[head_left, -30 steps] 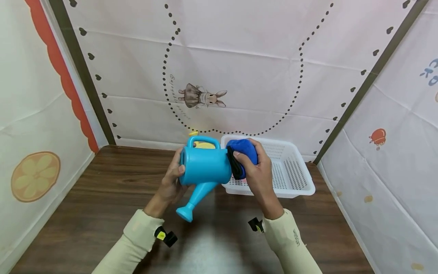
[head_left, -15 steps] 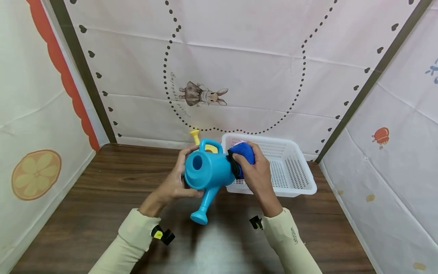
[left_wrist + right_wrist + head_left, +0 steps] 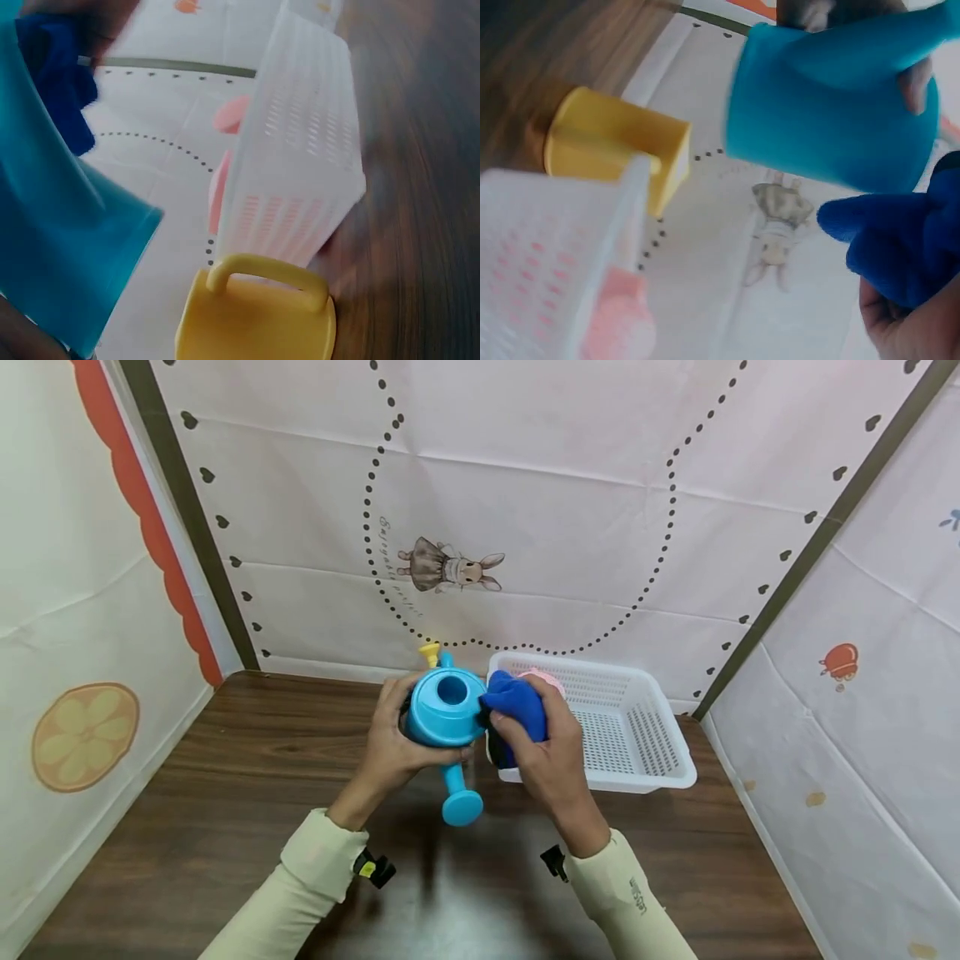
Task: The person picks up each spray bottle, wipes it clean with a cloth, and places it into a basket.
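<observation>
A blue toy watering can [image 3: 446,714] is held off the table in my left hand [image 3: 393,735], its top opening facing up toward the head camera and its spout pointing at me. The left fingers and thumb curl round its body. My right hand [image 3: 551,752] grips a bunched blue and black cloth [image 3: 521,706], which touches the can's right side near the rim. In the right wrist view the cloth [image 3: 900,240] lies just against the can [image 3: 825,112]. Part of the can's handle is hidden behind its body.
Behind the can stands a yellow watering can [image 3: 259,319], mostly hidden in the head view. To the right is a white perforated basket [image 3: 667,735] holding a pink item [image 3: 546,679]. Patterned cloth walls [image 3: 570,527] enclose the wooden table [image 3: 247,793].
My left hand has turned the blue watering can from lying sideways to opening upward, with the spout swinging toward me. The cloth has shifted from the can's base end to near its rim.
</observation>
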Motion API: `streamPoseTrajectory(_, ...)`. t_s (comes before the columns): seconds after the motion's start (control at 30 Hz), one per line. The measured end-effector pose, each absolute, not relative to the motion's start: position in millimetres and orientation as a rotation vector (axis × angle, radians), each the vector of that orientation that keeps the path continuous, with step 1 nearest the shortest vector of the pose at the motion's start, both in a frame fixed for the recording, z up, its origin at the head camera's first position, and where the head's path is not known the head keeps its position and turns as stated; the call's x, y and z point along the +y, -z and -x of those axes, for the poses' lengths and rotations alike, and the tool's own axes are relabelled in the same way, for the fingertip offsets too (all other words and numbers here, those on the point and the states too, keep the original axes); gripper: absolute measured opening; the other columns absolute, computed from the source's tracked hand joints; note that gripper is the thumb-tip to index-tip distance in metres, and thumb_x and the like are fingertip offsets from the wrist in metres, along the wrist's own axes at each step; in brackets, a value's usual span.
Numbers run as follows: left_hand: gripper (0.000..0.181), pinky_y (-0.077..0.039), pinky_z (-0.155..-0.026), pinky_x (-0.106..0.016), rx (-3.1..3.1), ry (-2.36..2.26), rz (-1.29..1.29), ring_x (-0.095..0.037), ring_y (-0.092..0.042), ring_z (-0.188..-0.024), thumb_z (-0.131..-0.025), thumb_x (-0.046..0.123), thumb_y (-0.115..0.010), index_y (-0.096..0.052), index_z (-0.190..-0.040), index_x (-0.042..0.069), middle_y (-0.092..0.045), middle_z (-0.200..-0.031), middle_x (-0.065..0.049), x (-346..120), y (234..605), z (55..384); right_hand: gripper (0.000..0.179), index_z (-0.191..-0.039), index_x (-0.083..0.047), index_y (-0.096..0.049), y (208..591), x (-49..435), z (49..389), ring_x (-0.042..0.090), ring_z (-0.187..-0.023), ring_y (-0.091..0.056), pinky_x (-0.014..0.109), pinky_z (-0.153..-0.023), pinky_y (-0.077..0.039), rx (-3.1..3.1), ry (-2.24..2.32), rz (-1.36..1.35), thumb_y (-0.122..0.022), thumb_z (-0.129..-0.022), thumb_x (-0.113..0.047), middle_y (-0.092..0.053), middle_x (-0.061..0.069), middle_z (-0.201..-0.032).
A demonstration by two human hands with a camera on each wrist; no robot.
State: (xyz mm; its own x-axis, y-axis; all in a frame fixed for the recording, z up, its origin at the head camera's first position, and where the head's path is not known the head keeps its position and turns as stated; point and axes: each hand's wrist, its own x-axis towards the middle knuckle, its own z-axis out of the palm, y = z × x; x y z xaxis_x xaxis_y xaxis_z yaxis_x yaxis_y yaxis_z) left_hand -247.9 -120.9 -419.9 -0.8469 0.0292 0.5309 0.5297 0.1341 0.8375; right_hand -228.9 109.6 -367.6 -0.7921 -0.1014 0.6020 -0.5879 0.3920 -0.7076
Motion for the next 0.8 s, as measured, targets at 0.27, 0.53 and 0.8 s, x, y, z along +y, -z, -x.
streamPoseTrajectory(0.27,0.103,-0.046,-0.115,-0.067,-2.083,1.607,0.488,-0.037,-0.051,-0.132,-0.067,0.007,-0.106,-0.063,-0.160,0.017,-0.048,-0.137,-0.025,-114,418,251,0.051,-0.139,-0.006,-0.068,360,97,227,0.034,-0.119,-0.071,0.051,-0.103,-0.064,-2.065,-0.739,-0.949,-0.086,-0.093,-0.019,-0.076,0.016,-0.133)
streamPoseTrajectory(0.53,0.099,-0.053,-0.107,-0.058,-2.078,1.473,0.596,-0.035,-0.054,-0.119,-0.067,0.009,-0.106,-0.065,-0.156,0.013,-0.048,-0.123,-0.024,-107,421,248,0.049,-0.142,-0.006,-0.069,345,84,228,0.031,-0.116,-0.071,0.047,-0.103,-0.063,-2.084,-0.638,-0.984,-0.083,-0.098,-0.024,-0.078,0.014,-0.136)
streamPoseTrajectory(0.8,0.106,-0.044,-0.109,-0.065,-2.089,1.490,0.537,-0.047,-0.051,-0.129,-0.058,0.008,-0.110,-0.067,-0.154,0.010,-0.048,-0.128,-0.026,-108,418,245,0.045,-0.139,-0.004,-0.070,348,98,251,0.038,-0.117,-0.073,0.055,-0.104,-0.065,-2.192,-0.729,-0.816,-0.080,-0.100,-0.023,-0.078,0.019,-0.134)
